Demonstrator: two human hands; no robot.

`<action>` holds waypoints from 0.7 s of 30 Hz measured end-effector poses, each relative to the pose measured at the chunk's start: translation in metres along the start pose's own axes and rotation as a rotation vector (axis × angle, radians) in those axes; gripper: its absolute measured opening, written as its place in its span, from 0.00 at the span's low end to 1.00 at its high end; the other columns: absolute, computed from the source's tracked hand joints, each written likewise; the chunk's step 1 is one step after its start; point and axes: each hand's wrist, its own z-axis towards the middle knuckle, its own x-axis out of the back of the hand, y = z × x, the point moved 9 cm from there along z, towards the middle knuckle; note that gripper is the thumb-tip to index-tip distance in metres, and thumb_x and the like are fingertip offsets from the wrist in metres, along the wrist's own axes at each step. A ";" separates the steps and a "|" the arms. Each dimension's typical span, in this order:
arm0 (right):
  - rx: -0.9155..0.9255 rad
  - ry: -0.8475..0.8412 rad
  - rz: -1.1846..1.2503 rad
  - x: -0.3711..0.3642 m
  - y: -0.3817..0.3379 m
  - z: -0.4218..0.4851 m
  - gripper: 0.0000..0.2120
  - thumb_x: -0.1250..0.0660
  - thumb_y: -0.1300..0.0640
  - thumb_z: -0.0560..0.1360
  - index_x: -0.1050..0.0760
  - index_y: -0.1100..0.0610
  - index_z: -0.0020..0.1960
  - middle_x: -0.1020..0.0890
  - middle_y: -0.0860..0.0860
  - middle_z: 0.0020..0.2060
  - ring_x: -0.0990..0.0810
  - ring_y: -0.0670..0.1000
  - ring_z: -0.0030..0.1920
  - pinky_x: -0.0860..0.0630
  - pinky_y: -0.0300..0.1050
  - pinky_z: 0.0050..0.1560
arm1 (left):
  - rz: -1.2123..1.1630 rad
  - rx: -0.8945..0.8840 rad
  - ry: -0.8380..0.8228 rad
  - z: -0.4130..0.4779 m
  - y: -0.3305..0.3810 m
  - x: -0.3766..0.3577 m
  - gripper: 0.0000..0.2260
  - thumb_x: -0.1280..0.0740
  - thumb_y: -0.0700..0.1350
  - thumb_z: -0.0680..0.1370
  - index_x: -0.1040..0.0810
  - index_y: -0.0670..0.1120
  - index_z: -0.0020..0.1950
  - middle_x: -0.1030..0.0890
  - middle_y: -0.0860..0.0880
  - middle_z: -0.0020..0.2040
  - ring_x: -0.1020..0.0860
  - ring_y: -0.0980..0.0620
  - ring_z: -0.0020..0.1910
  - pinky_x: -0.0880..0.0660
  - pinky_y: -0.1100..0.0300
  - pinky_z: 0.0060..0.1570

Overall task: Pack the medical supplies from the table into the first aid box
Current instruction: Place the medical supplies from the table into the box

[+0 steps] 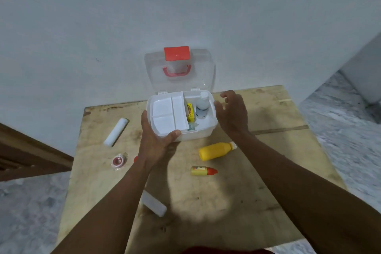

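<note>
The white first aid box (206, 130) stands open at the table's far side, its clear lid (179, 72) upright against the wall. My left hand (156, 140) grips the white inner tray (169, 115), which sits over the box's left half. Inside on the right are a clear bottle (202, 107) and a yellow carton (190, 112). My right hand (233, 113) hovers open at the box's right rim. On the table lie a yellow bottle (216, 151), a small yellow dropper with red cap (203, 170), a white roll (115, 131), a tape roll (118, 161) and a white packet (154, 204).
The wooden table (257, 202) stands against a white wall. A small red item (135, 159) peeks out beside my left wrist. Speckled floor lies on both sides, and a dark wooden frame (31, 156) runs along the left.
</note>
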 end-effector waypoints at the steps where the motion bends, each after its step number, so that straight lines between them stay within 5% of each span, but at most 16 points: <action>1: -0.067 0.032 0.004 0.007 0.008 -0.009 0.13 0.35 0.54 0.76 0.27 0.57 0.59 0.23 0.57 0.53 0.23 0.58 0.54 0.29 0.48 0.53 | -0.003 -0.002 -0.001 -0.001 0.000 0.000 0.47 0.20 0.47 0.66 0.47 0.50 0.76 0.31 0.56 0.65 0.27 0.68 0.57 0.30 0.78 0.48; 3: -0.218 0.077 -0.014 0.018 0.027 -0.028 0.12 0.36 0.54 0.76 0.27 0.55 0.58 0.22 0.57 0.54 0.23 0.58 0.55 0.29 0.48 0.52 | 0.001 -0.007 0.001 -0.002 0.001 0.000 0.46 0.21 0.43 0.69 0.48 0.49 0.77 0.32 0.56 0.66 0.29 0.59 0.60 0.31 0.69 0.53; 6: -0.493 0.018 -0.022 0.016 0.061 -0.061 0.15 0.36 0.52 0.76 0.30 0.56 0.61 0.21 0.57 0.57 0.23 0.60 0.58 0.29 0.48 0.54 | 0.010 -0.014 -0.004 -0.003 0.003 -0.001 0.46 0.22 0.42 0.70 0.50 0.49 0.78 0.34 0.56 0.65 0.32 0.57 0.62 0.33 0.63 0.58; 10: -0.737 -0.124 0.091 -0.013 0.091 -0.103 0.37 0.34 0.41 0.69 0.41 0.59 0.69 0.21 0.61 0.59 0.19 0.63 0.53 0.21 0.56 0.55 | 0.007 -0.010 -0.026 -0.002 0.002 -0.001 0.46 0.22 0.41 0.70 0.50 0.47 0.77 0.33 0.54 0.65 0.32 0.56 0.62 0.31 0.60 0.61; 14: -0.801 -0.172 0.276 -0.033 0.102 -0.109 0.38 0.29 0.36 0.59 0.40 0.56 0.57 0.22 0.58 0.55 0.18 0.63 0.52 0.18 0.62 0.47 | 0.007 -0.008 -0.032 -0.002 0.001 -0.001 0.45 0.22 0.41 0.70 0.49 0.47 0.77 0.33 0.54 0.64 0.32 0.55 0.62 0.31 0.58 0.62; 21: -0.796 -0.172 0.399 -0.038 0.099 -0.097 0.29 0.23 0.50 0.65 0.31 0.60 0.60 0.24 0.57 0.55 0.20 0.59 0.52 0.16 0.53 0.36 | 0.001 0.038 -0.013 -0.001 -0.005 0.000 0.48 0.21 0.44 0.69 0.51 0.50 0.78 0.35 0.55 0.68 0.33 0.56 0.64 0.32 0.59 0.63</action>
